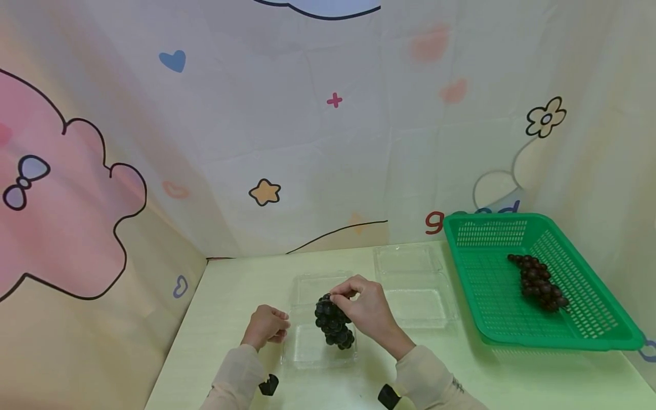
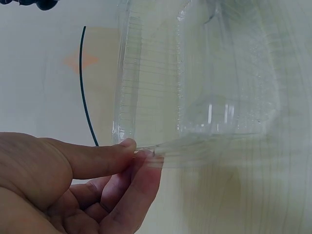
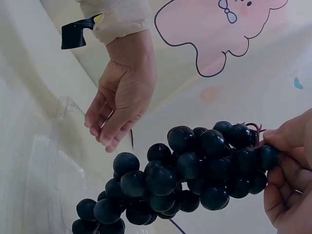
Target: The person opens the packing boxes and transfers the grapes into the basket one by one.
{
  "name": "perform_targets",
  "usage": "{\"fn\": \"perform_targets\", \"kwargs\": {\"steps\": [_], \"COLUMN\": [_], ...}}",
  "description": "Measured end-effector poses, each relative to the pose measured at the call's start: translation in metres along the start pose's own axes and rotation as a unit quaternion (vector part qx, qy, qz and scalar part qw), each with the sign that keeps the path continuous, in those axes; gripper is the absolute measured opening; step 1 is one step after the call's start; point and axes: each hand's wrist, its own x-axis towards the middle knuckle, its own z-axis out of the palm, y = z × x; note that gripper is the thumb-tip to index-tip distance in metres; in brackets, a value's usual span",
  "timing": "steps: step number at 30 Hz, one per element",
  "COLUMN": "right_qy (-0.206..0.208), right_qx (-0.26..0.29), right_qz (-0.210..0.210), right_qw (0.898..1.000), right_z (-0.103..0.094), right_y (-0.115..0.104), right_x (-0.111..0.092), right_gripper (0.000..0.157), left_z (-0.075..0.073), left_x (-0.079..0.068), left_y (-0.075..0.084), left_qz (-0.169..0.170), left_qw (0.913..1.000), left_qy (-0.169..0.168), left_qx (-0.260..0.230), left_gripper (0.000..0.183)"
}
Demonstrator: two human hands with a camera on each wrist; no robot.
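A bunch of dark grapes (image 1: 333, 323) hangs from my right hand (image 1: 368, 307), whose thumb and fingers pinch its stem end. In the right wrist view the grapes (image 3: 180, 170) spread downward from the fingertips. Beneath them, a clear plastic clamshell box (image 1: 318, 347) lies with its lid folded back on the table. My left hand (image 1: 267, 326) is at the box's left side. The left wrist view shows that thumb and forefinger pinching the rim of the clear box (image 2: 156, 87).
Right of the hands stands a second clear plastic box (image 1: 417, 307), lid opened backward. A green slotted basket (image 1: 476, 307) at the far right holds a bunch of dark red grapes (image 1: 540, 285). A printed curtain (image 1: 307, 125) hangs behind the pale table (image 1: 205, 341).
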Motion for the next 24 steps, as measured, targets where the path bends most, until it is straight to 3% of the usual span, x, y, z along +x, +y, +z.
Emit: {"fn": "perform_targets", "kwargs": {"steps": [24], "right_qy": [-0.016], "right_qx": [0.02], "right_qz": [-0.015], "right_qw": [1.0], "right_z": [-0.012], "right_y": [-0.023], "right_x": [0.007], "right_gripper": [0.014], "left_z": [0.001], "left_x": [0.004], "left_y": [-0.002], "left_qz": [-0.001], "left_qw": [0.9999], "left_qy": [0.006], "left_qx": [0.009], "left_gripper": [0.014]}}
